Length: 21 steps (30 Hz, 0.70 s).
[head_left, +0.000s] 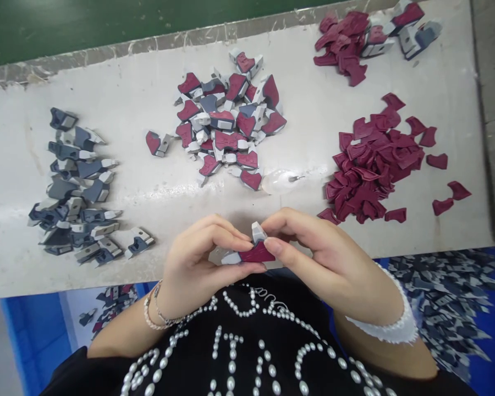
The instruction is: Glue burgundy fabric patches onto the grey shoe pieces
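Note:
Close to the table's front edge, a small plastic part (256,253) with a maroon face and pale grey ends is held between both hands. My left hand (208,250) pinches its left side between fingers and thumb. On the other side, my right hand (309,253) grips it, with the thumb pressed on the maroon face near the upper right. Just beyond the hands lies a clear plastic bottle (279,181) with a thin dark tip. Past it is a heap of grey-and-white parts with maroon faces (229,140). The fingers hide some of the held part.
Grey-and-white parts without maroon faces (66,190) lie at the left. Loose maroon pieces (371,165) are heaped at the right, with a smaller maroon pile (346,41) behind. Blue bins (37,330) holding parts sit below the front edge of the white table (148,66).

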Motion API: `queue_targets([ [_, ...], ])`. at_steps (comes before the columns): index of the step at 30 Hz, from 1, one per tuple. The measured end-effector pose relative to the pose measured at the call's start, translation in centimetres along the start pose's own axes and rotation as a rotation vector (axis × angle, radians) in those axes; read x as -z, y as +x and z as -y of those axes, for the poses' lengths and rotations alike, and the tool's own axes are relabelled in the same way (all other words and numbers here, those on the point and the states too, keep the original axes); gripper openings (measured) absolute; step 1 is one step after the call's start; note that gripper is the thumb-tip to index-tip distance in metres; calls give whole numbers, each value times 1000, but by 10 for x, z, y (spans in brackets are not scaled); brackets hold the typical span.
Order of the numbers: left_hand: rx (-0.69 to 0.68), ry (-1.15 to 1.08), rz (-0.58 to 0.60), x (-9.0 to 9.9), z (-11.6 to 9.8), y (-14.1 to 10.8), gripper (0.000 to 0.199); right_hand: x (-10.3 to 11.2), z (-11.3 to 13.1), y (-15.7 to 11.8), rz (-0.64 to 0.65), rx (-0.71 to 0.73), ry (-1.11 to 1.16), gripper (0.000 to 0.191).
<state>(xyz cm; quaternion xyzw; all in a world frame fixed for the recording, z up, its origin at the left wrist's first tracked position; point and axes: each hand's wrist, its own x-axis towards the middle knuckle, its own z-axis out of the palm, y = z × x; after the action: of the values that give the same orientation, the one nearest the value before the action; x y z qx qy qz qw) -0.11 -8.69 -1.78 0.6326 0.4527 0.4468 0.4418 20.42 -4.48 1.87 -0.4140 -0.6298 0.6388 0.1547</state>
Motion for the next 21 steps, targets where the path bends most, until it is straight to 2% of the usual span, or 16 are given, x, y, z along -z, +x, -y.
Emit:
queue_targets([
  [8,-112,86,3,0,-7,4,33,1,2,-3,-30,78,-96,15],
  [13,-103,110,12,-1,-9,5,28,0,7,-5,-7,45,-139,12],
  [18,-95,134,-31,-4,-11,4,28,-9,11,-4,-148,123,-325,16],
  [21,-68,131,-49,-6,-13,4,27,-8,12,-5,-131,110,-270,18],
])
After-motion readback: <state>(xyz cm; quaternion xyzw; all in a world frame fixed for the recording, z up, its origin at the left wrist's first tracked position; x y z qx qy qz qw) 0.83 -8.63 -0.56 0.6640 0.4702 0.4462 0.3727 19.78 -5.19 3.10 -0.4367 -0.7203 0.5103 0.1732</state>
